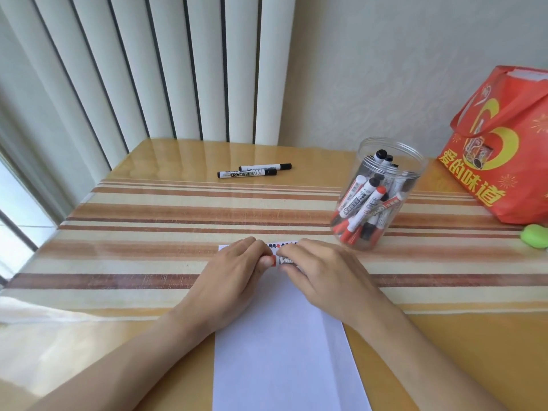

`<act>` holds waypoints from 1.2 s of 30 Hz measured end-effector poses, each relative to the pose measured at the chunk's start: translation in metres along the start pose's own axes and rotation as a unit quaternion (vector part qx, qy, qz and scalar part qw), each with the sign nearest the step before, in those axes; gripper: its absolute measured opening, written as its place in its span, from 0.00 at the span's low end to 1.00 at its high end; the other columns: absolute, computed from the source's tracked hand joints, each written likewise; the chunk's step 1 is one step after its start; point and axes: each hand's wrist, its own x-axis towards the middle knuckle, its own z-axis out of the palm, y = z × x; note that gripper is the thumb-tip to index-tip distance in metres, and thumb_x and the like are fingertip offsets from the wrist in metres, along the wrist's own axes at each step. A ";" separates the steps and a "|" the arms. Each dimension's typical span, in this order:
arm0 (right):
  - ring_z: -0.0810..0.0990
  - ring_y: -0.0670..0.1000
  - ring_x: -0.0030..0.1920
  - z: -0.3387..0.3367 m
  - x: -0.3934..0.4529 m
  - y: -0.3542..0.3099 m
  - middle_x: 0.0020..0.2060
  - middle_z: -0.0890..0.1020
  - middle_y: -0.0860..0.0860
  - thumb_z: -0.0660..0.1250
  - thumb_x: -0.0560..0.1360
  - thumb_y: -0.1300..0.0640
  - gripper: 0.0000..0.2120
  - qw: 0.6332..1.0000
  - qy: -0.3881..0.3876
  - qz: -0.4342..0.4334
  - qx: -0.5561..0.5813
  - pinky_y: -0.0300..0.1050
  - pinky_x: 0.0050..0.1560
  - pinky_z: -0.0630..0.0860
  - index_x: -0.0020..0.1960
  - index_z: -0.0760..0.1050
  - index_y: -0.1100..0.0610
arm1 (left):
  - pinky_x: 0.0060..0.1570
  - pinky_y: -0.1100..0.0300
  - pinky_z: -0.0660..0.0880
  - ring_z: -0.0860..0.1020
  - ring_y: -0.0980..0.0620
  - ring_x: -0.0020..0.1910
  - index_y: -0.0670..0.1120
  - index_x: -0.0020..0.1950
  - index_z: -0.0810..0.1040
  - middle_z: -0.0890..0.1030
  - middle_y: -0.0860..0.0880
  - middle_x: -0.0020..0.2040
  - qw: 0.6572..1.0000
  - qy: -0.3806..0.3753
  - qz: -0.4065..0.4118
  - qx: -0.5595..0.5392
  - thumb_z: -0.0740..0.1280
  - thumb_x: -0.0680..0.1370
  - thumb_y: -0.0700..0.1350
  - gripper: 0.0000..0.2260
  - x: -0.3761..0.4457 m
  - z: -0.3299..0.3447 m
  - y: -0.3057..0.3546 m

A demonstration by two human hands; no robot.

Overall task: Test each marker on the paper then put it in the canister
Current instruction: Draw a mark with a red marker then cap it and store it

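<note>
A white sheet of paper [281, 336] lies in front of me, with red and black test marks [277, 245] along its far edge. Above that edge both hands hold one red whiteboard marker [284, 260]. My left hand [234, 271] grips its red cap end. My right hand [320, 271] grips the white barrel. A clear plastic canister [379, 194] stands open to the right, holding several red and black markers. Two black markers [252, 171] lie side by side at the far middle of the table.
The table [148, 221] has a striped cloth under a glossy cover. A red gift bag [504, 149] stands at the far right, with a small green object [535, 236] in front of it. Vertical blinds and a wall close off the back.
</note>
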 end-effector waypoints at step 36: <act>0.79 0.47 0.35 -0.013 -0.003 0.028 0.42 0.81 0.46 0.60 0.84 0.58 0.14 0.919 0.048 0.223 0.322 0.45 0.42 0.78 0.66 0.75 0.46 | 0.51 0.54 0.71 0.75 0.54 0.50 0.53 0.53 0.74 0.73 0.59 0.51 0.997 -0.040 0.029 0.052 0.62 0.77 0.49 0.06 0.000 -0.008 0.004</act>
